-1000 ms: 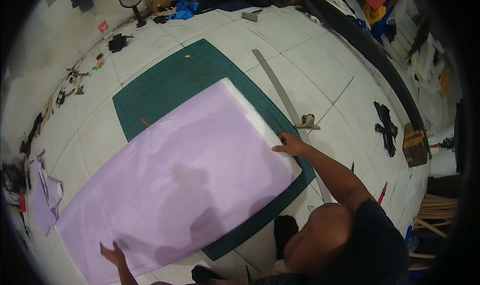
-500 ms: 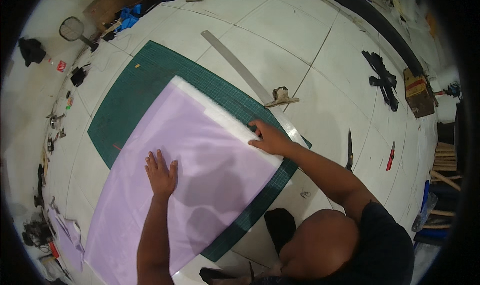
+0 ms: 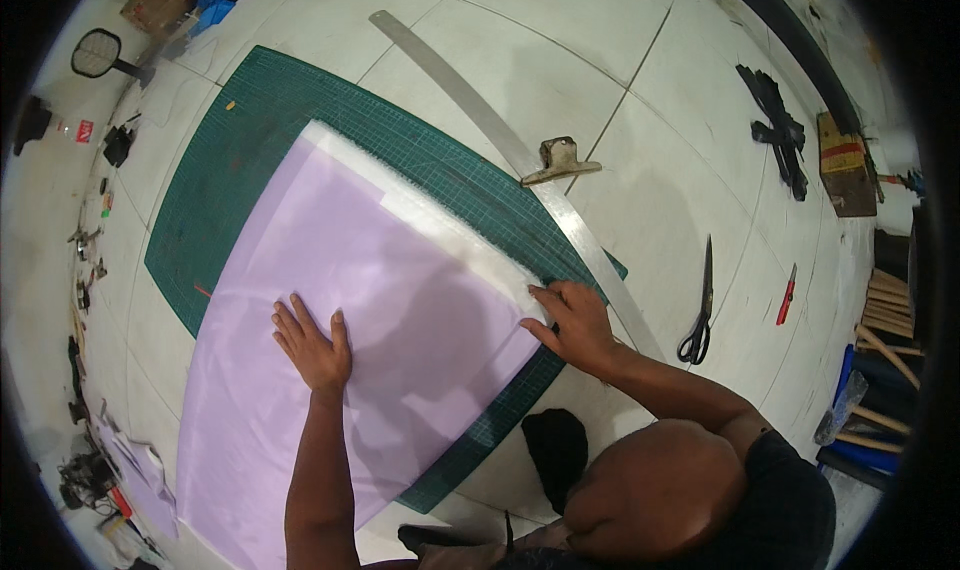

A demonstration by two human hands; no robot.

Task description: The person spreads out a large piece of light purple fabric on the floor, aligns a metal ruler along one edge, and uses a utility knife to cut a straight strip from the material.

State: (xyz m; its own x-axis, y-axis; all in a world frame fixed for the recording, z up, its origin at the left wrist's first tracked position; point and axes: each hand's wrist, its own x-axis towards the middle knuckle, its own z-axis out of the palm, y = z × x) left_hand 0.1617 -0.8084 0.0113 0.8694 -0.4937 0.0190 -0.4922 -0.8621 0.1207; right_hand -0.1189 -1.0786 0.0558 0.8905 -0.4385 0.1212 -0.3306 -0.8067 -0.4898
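Note:
A large sheet of lilac fabric (image 3: 290, 220) with a white fuzzy edge (image 3: 440, 228) lies over a green cutting mat (image 3: 215, 170). My left hand (image 3: 318, 352) rests flat on the lilac side, fingers spread. At the right end of the white edge, near the corner, my right hand (image 3: 575, 322) has its thumb and fingers closed on the fabric border; its fingertips are partly hidden. Beyond that hand a long metal ruler (image 3: 470, 100) lies slantwise across the mat's edge and the floor. A big metal clip (image 3: 560, 163) sits on the ruler.
Black-handled scissors (image 3: 703, 310) and a red cutter knife (image 3: 787, 295) lie on the tiles at right. Farther off are black straps (image 3: 780, 135) and a cardboard box (image 3: 843, 165). Lilac scraps (image 3: 140, 475) lie at lower left. A racket-shaped swatter (image 3: 97, 53) is at upper left.
My right hand has slid along the white edge toward the near right corner. My left hand stays flat on the fabric. The view has shifted slightly, and the scissors' handles now show.

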